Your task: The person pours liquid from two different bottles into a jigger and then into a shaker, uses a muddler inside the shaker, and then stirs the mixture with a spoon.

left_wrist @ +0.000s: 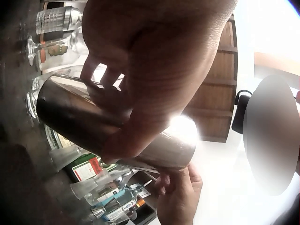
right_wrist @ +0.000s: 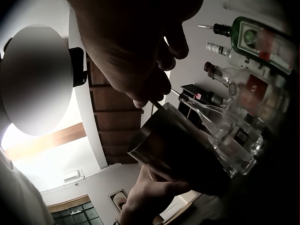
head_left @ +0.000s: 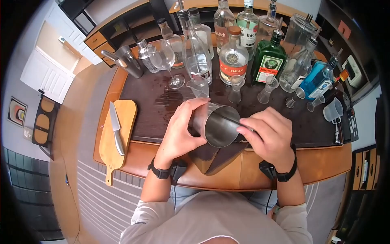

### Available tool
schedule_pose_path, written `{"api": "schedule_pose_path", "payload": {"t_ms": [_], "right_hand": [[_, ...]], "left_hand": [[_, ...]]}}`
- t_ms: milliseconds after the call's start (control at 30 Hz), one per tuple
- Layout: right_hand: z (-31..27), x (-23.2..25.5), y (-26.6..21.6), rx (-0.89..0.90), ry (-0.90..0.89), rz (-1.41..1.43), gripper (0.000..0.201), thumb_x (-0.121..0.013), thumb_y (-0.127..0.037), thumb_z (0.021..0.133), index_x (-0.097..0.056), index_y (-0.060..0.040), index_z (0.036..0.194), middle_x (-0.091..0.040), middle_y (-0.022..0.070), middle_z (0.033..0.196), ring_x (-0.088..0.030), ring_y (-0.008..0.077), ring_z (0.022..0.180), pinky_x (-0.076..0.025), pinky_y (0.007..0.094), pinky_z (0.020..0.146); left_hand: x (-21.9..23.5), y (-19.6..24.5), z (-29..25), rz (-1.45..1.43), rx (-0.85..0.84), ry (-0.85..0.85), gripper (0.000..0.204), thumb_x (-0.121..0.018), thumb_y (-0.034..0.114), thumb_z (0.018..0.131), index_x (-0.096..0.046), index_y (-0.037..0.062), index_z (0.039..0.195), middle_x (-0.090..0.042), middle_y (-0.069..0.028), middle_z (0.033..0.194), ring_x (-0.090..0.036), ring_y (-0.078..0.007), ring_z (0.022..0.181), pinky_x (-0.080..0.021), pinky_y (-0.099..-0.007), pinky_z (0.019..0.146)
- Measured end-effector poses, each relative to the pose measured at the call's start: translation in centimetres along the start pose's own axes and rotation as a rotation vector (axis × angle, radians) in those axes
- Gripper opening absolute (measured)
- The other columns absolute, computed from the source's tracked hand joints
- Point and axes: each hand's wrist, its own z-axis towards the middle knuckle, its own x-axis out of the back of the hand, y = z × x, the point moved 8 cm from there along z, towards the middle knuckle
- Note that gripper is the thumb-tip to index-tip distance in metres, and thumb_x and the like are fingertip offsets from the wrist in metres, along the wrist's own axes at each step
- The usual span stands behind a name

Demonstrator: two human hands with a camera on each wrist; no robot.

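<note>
- Evidently the work is mid-course: the cup [head_left: 222, 129] is in hand and the rod [head_left: 227, 118] reaches into its mouth. I judge the picking up done and the work inside the cup unfinished; how much is left I cannot tell, as no contents show plainly.
- The right hand [head_left: 270, 136] pinches the rod between thumb and fingers, at the rim of the cup.
- The left hand [head_left: 178, 130] is curled round the side of the cup, thumb on the near side and fingers on the far side.
- The cup is held up over the near part of the table [head_left: 260, 164], above a dark folded cloth [head_left: 209, 160], as it looks.
- Its mouth points back towards the person, up and somewhat to the right; its base points away, lower and to the left. The long axis thus slants between upright and level, as both wrist views bear out.
- Off to the left, a knife [head_left: 117, 136] lies on the board [head_left: 106, 146].
- Just beyond the cup's base stands a beaker [head_left: 199, 88], with a wine glass [head_left: 162, 59] farther left. Small measures [head_left: 236, 91] stand to the right, upright, seemingly unused so far.
- Farthest back on the table are the bottles [head_left: 234, 65], upright.
</note>
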Motion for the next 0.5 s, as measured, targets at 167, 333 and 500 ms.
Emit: {"api": "schedule_pose_path", "payload": {"t_ms": [167,333,500], "right_hand": [[-0.4,-0.6,-0.2,-0.069,-0.052,0.173,0.023,-0.09,-0.008,0.076,-0.074,-0.0039,0.092,-0.069,0.0061,0.083,-0.066,0.0242,0.066,-0.051,0.0351,0.055],[-0.5,-0.3,0.4,-0.096,-0.048,0.133,0.02,-0.088,-0.009,0.079,-0.075,-0.0043,0.093,-0.07,0.0064,0.082,-0.067,0.0246,0.066,-0.052,0.0354,0.056],[-0.9,-0.4,1.1,-0.158,-0.018,0.091,0.017,-0.087,-0.01,0.081,-0.076,-0.0048,0.094,-0.07,0.0078,0.082,-0.069,0.0248,0.068,-0.052,0.0356,0.056]], "left_hand": [[0.2,-0.3,-0.1,0.045,0.034,0.001,0.088,-0.084,-0.004,0.058,-0.058,0.0052,0.141,-0.064,-0.0139,0.14,-0.06,-0.0363,0.13,-0.046,-0.0454,0.113],[0.5,-0.1,0.0,0.11,0.008,0.041,0.088,-0.084,-0.003,0.058,-0.058,0.006,0.142,-0.065,-0.0128,0.138,-0.061,-0.0351,0.128,-0.044,-0.0454,0.112],[0.7,0.4,0.1,0.178,-0.05,0.057,0.088,-0.083,-0.002,0.058,-0.058,0.0066,0.141,-0.066,-0.0121,0.135,-0.063,-0.0337,0.123,-0.045,-0.0445,0.109]]}}
